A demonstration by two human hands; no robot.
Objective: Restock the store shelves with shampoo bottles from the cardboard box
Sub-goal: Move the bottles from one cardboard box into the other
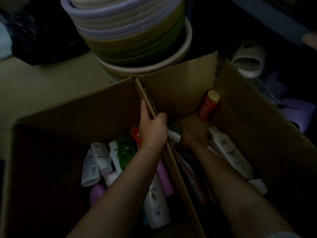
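1. Two hands work in the cardboard box (pixel 72 117): the left hand (pixel 153 130) is closed on the edge of the middle flap (pixel 149 102), while the right hand (pixel 189 134) reaches deep inside, its grip too dark to tell.
2. Shampoo bottles (pixel 101 160) lie jumbled at the bottom; a red bottle (pixel 206 107) leans in the far corner.
3. Best keep the flap held aside, and lift one bottle by its body.
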